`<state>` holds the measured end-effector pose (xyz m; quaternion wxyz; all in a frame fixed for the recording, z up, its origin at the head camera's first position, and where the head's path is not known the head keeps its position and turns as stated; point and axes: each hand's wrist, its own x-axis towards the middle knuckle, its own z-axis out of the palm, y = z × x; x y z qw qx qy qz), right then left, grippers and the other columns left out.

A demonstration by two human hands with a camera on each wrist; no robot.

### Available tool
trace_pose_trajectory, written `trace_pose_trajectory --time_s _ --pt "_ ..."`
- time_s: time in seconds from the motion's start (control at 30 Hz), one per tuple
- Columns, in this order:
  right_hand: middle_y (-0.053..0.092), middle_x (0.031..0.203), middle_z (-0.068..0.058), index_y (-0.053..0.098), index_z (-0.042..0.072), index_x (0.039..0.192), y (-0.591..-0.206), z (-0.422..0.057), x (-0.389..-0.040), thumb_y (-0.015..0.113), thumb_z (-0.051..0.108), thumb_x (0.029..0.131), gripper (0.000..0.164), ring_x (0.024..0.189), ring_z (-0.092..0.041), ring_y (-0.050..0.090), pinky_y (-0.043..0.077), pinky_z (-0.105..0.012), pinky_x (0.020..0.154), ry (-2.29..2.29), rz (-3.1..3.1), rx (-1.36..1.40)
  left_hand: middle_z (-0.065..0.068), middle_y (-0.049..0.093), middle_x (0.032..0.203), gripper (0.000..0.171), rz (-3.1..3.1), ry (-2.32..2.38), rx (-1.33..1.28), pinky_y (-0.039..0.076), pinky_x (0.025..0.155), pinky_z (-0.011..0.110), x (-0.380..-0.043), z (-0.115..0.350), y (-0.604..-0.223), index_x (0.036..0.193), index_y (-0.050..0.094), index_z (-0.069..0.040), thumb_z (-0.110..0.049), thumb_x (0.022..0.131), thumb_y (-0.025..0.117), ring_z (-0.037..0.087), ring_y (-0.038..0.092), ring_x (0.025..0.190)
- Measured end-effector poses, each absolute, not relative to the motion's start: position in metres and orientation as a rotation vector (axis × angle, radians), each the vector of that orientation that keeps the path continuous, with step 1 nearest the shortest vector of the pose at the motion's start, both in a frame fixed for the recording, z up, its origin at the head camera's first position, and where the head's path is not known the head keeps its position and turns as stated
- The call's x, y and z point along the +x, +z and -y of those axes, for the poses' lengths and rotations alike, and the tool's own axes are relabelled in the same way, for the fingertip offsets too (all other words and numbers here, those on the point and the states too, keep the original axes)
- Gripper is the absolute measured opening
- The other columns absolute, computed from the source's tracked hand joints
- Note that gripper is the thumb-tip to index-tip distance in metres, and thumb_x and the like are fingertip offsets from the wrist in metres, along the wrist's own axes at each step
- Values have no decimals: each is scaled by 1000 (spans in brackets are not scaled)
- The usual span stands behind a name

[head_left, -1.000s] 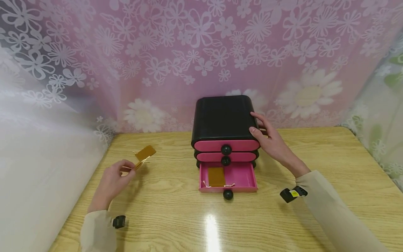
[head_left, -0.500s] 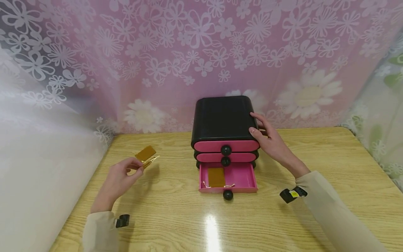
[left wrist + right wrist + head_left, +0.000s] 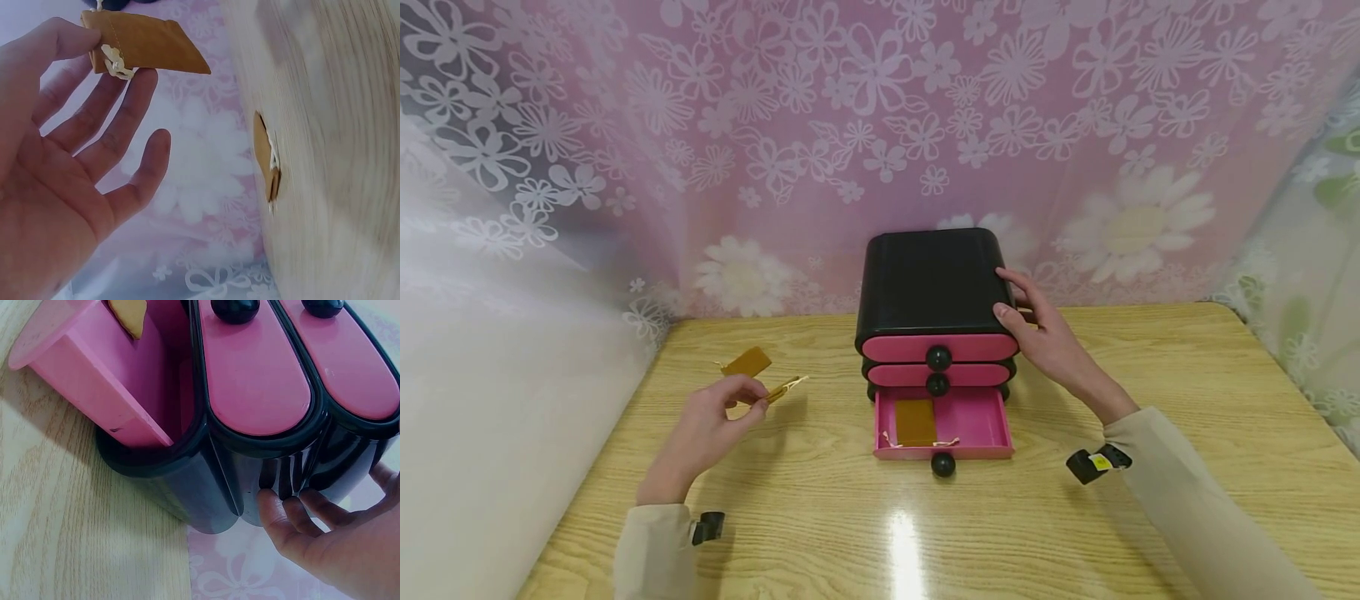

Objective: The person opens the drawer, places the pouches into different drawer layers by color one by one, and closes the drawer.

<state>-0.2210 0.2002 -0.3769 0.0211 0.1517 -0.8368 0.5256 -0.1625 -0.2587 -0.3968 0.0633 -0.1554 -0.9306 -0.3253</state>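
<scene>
My left hand (image 3: 711, 421) pinches a small mustard-brown drawstring pouch (image 3: 781, 390) above the table, left of a black drawer unit (image 3: 936, 279). In the left wrist view the pouch (image 3: 147, 42) hangs between thumb and fingertips, its pale cord knotted at one edge; the little finger stands free. A second pouch (image 3: 748, 362) lies on the table just behind that hand. A third pouch (image 3: 915, 422) lies in the left part of the pulled-out pink bottom drawer (image 3: 977, 417). My right hand (image 3: 1052, 346) rests on the unit's right side, extended fingertips (image 3: 272, 503) touching the black casing.
The two upper pink drawers (image 3: 898, 347) are closed, each with a round black knob (image 3: 938, 357). A wooden table (image 3: 820, 517) carries everything. Behind it hangs a pink flowered curtain (image 3: 820, 200); a whitish sheet (image 3: 497, 400) borders the left side.
The left hand has moved right with its pouch, toward the drawer unit, and the pouch's corded end now points right. The right hand, the drawer and the other pouches stay put.
</scene>
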Motion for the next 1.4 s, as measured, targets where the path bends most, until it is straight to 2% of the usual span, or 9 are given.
trace_pose_trajectory --time_s 0.67,0.9,1.2,1.4 --pt "38 157 -26 22 31 164 -376 -200 -221 46 34 109 60 138 -49 46 46 -65 101 1618 2599 462 -12 74 97 13 2762 -1112 -698 55 91 50 -159 222 -392 101 71 -28 -16 96 71 8 70 96" --pt "39 155 -27 22 30 164 -376 -200 -221 45 34 109 60 137 -49 47 46 -63 100 1616 2596 466 -14 74 95 16 2757 -1167 -756 55 84 31 -159 208 -392 99 71 -30 -15 95 71 5 66 94" --pt "36 157 -27 21 32 164 -377 -201 -221 45 35 109 60 139 -50 45 45 -65 102 1632 2605 461 -14 73 98 16 2737 -1193 -851 55 81 29 -159 193 -393 101 72 -27 -12 93 72 6 67 93" --pt "35 158 -27 20 33 164 -377 -202 -221 45 36 109 61 140 -49 44 46 -64 101 1637 2609 452 -14 72 100 16 2721 -1174 -937 55 87 29 -158 181 -393 102 72 -25 -12 93 72 7 66 94"
